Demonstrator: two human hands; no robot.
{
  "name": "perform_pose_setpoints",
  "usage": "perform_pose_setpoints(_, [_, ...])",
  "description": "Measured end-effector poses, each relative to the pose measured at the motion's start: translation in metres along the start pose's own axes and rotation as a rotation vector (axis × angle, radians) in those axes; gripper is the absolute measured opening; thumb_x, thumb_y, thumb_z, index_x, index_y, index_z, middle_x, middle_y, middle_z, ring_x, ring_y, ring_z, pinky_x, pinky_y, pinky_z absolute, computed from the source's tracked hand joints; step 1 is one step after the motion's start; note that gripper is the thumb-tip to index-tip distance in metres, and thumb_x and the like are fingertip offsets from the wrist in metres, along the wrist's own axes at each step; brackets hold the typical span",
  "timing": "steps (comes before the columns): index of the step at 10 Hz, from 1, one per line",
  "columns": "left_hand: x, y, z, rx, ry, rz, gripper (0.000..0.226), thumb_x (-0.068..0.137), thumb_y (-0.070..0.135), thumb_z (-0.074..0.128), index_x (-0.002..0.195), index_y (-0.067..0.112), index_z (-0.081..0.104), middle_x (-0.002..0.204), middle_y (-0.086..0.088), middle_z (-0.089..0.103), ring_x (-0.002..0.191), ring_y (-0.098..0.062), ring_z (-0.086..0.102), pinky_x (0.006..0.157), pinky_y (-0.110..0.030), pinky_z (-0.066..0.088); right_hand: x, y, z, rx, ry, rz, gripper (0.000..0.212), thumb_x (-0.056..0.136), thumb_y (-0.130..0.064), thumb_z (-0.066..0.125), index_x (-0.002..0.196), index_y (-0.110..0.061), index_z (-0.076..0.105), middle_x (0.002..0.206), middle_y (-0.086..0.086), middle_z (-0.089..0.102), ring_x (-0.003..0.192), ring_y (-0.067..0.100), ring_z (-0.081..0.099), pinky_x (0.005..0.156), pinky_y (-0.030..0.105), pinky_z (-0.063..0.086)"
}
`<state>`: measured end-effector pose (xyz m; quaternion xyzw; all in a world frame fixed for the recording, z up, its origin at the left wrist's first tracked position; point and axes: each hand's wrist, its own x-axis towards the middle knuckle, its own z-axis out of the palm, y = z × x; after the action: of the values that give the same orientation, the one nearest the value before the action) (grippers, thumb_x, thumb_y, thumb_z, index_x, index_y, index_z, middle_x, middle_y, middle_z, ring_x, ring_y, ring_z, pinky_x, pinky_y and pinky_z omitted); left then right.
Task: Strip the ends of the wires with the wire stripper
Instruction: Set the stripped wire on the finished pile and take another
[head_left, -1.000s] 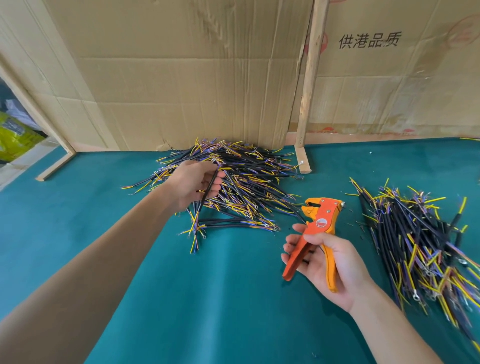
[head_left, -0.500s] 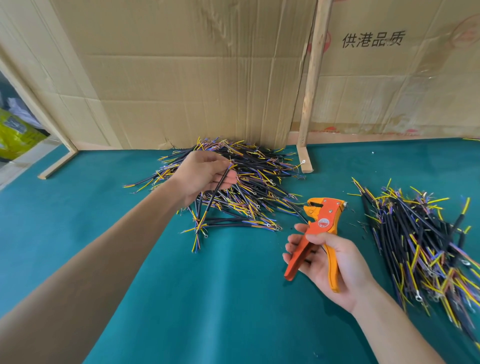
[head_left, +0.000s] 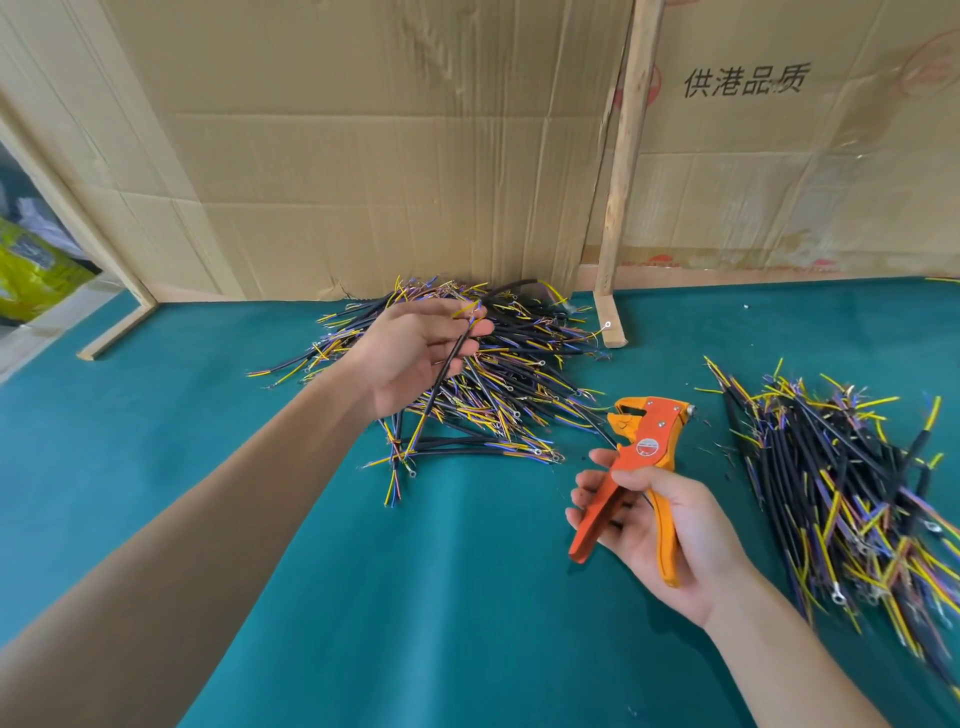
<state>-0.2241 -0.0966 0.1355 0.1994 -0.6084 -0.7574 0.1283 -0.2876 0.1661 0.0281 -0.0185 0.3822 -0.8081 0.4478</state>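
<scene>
Nearest the camera, the right hand (head_left: 660, 525) grips the orange wire stripper (head_left: 636, 467) by its handles, which stand spread apart, with the tool's head pointing up and away from the person and nothing between its jaws. To the right of the wire stripper lies a heap of black wires (head_left: 841, 483) with yellow and blue ends, some tipped with ring terminals, spread on the green worktop (head_left: 441, 597). Up and to the left of the wire stripper, the left hand (head_left: 415, 353) pinches a single black wire (head_left: 441, 374) near its upper end, lifted above the other pile (head_left: 498, 374), its lower end hanging down among the wires that lie there. That pile sits beyond the wire stripper, against the cardboard wall (head_left: 389, 156), with a wooden post (head_left: 621, 171) standing behind the tool. The step in hand looks like bringing the picked wire over to the tool. The risk is that the hanging end snags in the pile and drags neighbours along or slips from the light pinch. The thin coloured cores fan out at the tip, so one could miss the jaws or sit too deep, and a squeeze might then nick strands or cut the core.
</scene>
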Motion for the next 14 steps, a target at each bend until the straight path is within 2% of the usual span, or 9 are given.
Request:
perform_pose_setpoints(3, [0.002, -0.002, 0.000, 0.068, 0.019, 0.010, 0.021, 0.097, -0.003, 0.056, 0.096, 0.011, 0.070, 0.093, -0.003, 0.074, 0.065, -0.010, 0.062, 0.056, -0.019, 0.047, -0.001, 0.000, 0.001, -0.006, -0.001, -0.004, 0.054, 0.073, -0.006, 0.065, 0.125, 0.003, 0.060, 0.096, 0.027, 0.067, 0.081, 0.038, 0.070, 0.073, 0.049, 0.061])
perform_pose_setpoints(6, [0.003, -0.005, -0.002, 0.129, 0.054, 0.049, 0.018, 0.098, -0.005, 0.054, 0.099, 0.007, 0.068, 0.089, -0.008, 0.067, 0.070, -0.012, 0.062, 0.060, -0.018, 0.048, -0.001, 0.000, 0.001, -0.006, 0.002, -0.006, 0.055, 0.072, -0.006, 0.066, 0.125, 0.004, 0.060, 0.097, 0.028, 0.067, 0.082, 0.038, 0.070, 0.074, 0.049, 0.060])
perform_pose_setpoints(9, [0.002, -0.001, 0.003, 0.205, 0.007, 0.057, 0.037, 0.091, -0.028, 0.040, 0.103, -0.004, 0.066, 0.084, -0.012, 0.060, 0.078, -0.017, 0.059, 0.068, -0.015, 0.054, -0.001, -0.001, 0.001, -0.010, 0.003, -0.005, 0.054, 0.073, -0.006, 0.066, 0.126, 0.004, 0.060, 0.096, 0.028, 0.067, 0.082, 0.038, 0.070, 0.074, 0.049, 0.061])
perform_pose_setpoints(12, [0.000, 0.003, 0.014, 0.390, 0.030, 0.049, 0.032, 0.089, -0.024, 0.052, 0.093, 0.001, 0.070, 0.078, -0.011, 0.056, 0.070, -0.016, 0.057, 0.070, -0.026, 0.063, 0.000, -0.001, 0.001, -0.005, 0.006, -0.001, 0.057, 0.070, -0.005, 0.068, 0.126, 0.004, 0.059, 0.096, 0.028, 0.067, 0.082, 0.038, 0.070, 0.074, 0.049, 0.060])
perform_pose_setpoints(14, [0.003, 0.005, 0.019, 0.636, 0.059, 0.160, 0.025, 0.092, -0.010, 0.058, 0.085, 0.008, 0.073, 0.063, -0.004, 0.052, 0.056, -0.010, 0.056, 0.066, -0.030, 0.062, 0.000, -0.001, 0.000, 0.001, 0.000, 0.001, 0.058, 0.068, -0.005, 0.070, 0.125, 0.004, 0.060, 0.096, 0.028, 0.067, 0.081, 0.039, 0.069, 0.074, 0.049, 0.061])
